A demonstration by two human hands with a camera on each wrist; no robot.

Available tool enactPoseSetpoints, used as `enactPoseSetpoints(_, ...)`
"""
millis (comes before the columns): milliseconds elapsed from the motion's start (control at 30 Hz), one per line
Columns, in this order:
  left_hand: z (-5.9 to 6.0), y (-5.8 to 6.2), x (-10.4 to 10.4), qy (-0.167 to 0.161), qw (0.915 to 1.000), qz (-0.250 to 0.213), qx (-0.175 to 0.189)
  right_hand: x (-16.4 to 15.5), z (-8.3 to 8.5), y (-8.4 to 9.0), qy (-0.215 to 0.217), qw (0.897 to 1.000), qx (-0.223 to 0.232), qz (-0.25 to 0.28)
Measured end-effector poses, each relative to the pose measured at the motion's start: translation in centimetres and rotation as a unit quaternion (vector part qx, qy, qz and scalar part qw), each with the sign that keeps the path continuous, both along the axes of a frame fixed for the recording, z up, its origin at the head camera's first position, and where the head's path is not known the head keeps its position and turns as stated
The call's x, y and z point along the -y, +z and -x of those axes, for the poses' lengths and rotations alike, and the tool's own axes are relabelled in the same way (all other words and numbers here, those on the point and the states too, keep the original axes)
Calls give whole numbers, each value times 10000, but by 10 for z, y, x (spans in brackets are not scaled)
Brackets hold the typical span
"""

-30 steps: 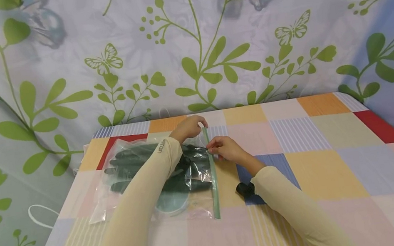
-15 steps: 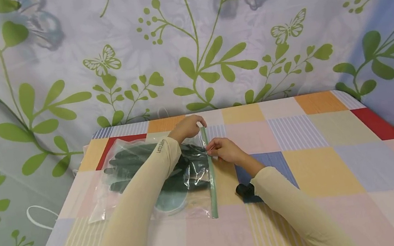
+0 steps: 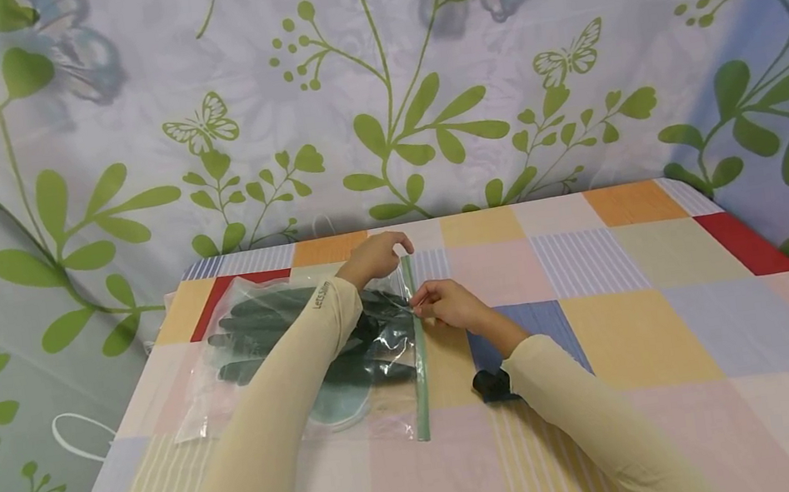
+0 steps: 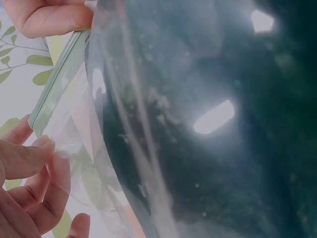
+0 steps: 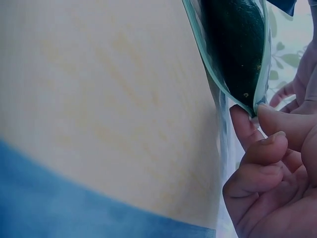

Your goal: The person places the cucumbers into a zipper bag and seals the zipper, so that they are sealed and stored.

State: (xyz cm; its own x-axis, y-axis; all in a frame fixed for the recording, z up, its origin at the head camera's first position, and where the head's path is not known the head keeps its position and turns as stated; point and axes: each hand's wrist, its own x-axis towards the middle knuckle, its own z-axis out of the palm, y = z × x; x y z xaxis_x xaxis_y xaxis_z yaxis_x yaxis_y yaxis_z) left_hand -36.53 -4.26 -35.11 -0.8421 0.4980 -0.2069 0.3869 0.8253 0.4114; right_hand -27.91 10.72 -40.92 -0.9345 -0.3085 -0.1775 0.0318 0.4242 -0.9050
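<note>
A clear zip bag (image 3: pixel 395 414) with a green zip strip (image 3: pixel 417 369) lies on the table. Inside it are dark green gloves (image 3: pixel 260 311) and a pale round piece (image 3: pixel 341 405). My left hand (image 3: pixel 375 257) pinches the bag at the strip's far end, as the left wrist view shows the hand (image 4: pixel 29 183) there. Between thumb and forefinger, my right hand (image 3: pixel 448 304) pinches the strip farther along. In the right wrist view, the bag mouth gapes beside the right hand (image 5: pixel 277 168), showing a dark green glove (image 5: pixel 235 44) within.
A small black roll (image 3: pixel 491 385) lies beside the right sleeve (image 3: pixel 575 397). Patchwork cloth (image 3: pixel 680 340) covers the table, and a leaf-patterned curtain (image 3: pixel 257 131) hangs behind its far edge. A white cord (image 3: pixel 73 415) loops at the left side.
My right hand has slid a little toward the near end along the zip strip, still pinching. The left hand stays at the far end. The head view has shifted slightly.
</note>
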Motion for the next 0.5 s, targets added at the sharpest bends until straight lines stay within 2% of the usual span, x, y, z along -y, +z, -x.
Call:
enactPoseSetpoints(200,1,-4,0,-116,9999,-47,-101,0,-3,1,23,9999,103,98)
enactPoseSetpoints(500,2,-3,-1,73,9999,-56,-106,1,-9,1,49,9996,209,155)
